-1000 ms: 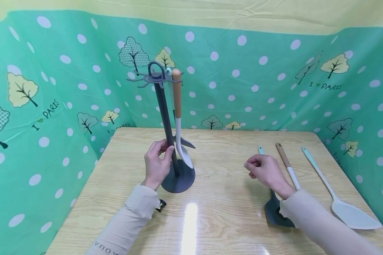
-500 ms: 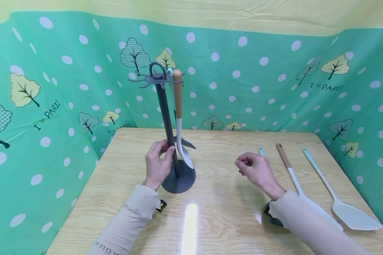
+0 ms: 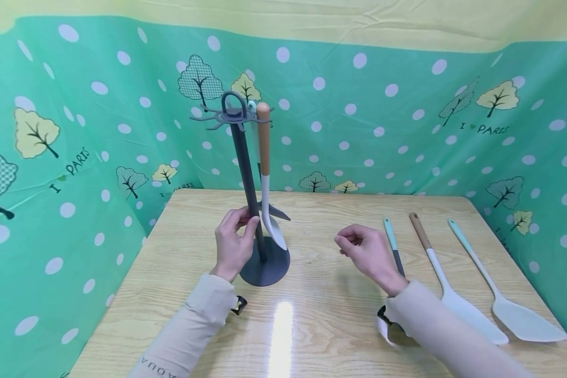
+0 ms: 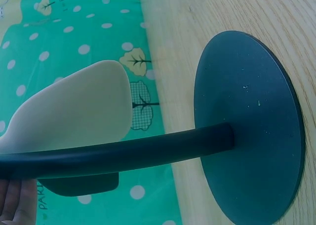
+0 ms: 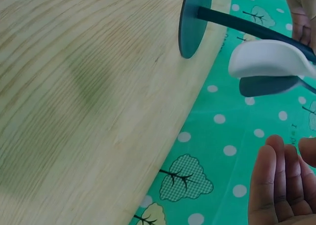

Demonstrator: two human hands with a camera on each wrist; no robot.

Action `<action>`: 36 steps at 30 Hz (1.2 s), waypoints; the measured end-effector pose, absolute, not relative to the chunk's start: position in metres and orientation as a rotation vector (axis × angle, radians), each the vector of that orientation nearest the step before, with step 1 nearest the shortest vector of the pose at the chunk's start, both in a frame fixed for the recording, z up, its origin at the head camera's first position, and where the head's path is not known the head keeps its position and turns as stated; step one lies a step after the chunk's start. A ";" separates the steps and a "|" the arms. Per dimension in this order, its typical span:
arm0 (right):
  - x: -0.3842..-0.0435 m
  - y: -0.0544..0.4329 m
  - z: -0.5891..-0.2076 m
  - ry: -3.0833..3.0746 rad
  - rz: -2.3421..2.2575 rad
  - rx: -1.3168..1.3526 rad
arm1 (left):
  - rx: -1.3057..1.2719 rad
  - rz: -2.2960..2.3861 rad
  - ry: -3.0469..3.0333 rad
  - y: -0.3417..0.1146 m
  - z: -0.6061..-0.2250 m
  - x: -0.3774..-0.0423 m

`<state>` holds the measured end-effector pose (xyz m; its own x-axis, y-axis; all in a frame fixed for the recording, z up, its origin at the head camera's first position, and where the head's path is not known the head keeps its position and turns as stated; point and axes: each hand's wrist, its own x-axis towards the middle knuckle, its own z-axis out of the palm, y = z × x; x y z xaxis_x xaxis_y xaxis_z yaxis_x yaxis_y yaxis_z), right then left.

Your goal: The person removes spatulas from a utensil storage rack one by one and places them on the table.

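Observation:
My left hand pinches the pole of a dark utensil stand between thumb and fingers. The stand is upright on its round base, with a ring of hooks at the top. A white utensil with a wooden handle hangs on its right side; its broad white head shows in the left wrist view. Behind it hangs a dark-headed utensil with a mint handle. My right hand is over the table right of the stand, fingers loosely bent, holding nothing.
On the right of the wooden table lie a mint-and-black utensil, partly hidden by my right arm, a white turner with a wooden handle and a pale mint turner. A polka-dot cloth hangs round the table's back and sides.
My right hand has moved left toward the stand, away from the utensils on the right, uncovering more of them. My left hand and the stand have stayed put.

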<state>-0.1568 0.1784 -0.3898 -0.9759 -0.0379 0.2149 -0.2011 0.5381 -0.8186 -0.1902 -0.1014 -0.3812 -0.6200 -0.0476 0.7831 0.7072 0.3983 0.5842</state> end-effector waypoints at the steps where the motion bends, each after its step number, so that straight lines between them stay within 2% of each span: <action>1: -0.157 0.176 -0.389 -2.598 1.420 0.205 | -0.565 -1.286 -1.912 -0.101 -0.380 -0.189; 36: -0.186 0.090 -0.349 -2.371 1.690 0.550 | -0.547 -1.300 -1.934 -0.101 -0.375 -0.185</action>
